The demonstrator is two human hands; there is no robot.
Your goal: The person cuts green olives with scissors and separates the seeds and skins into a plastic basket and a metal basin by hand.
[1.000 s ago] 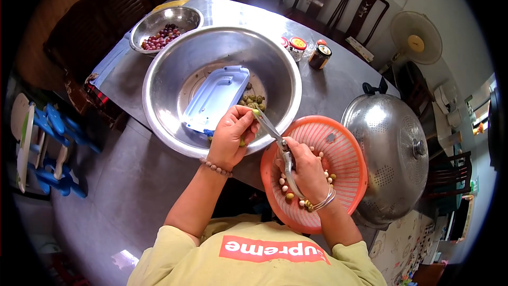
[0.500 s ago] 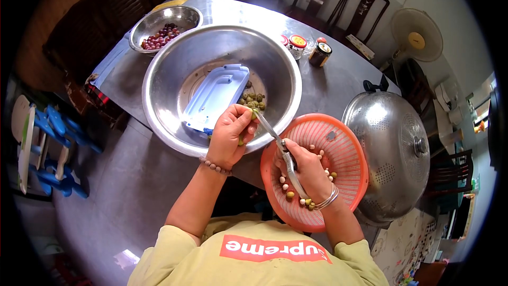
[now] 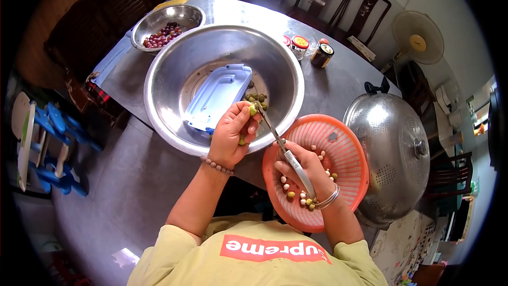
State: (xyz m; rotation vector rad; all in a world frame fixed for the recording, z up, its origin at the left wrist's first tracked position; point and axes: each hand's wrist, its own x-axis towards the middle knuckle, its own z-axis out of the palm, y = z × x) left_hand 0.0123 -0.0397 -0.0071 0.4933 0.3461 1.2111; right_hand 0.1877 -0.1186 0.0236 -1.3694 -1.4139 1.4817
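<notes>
My left hand (image 3: 233, 133) pinches a small green pod (image 3: 253, 109) between thumb and fingertips, above the near rim of a big steel basin (image 3: 174, 140). Another green piece shows lower in the same palm. My right hand (image 3: 304, 167) is wrapped round the grip of metal pliers or shears (image 3: 288, 153), whose tips are at the pod. Inside the basin lie a pale blue plastic tray (image 3: 219, 95) and several green-brown pieces (image 3: 259, 97). Under my right hand is an orange strainer basket (image 3: 357, 164) with white and olive-coloured seeds (image 3: 291, 194).
A smaller steel bowl (image 3: 198, 17) of red fruit (image 3: 164, 36) stands at the back left. Jars (image 3: 321, 55) are behind the basin. A large perforated steel lid (image 3: 391, 153) lies right of the basket. Chairs and a fan (image 3: 418, 39) stand beyond.
The tool has turned in my right hand and its handles now look closer together. Its tips have shifted slightly upward beside the pod, which my left hand still pinches.
</notes>
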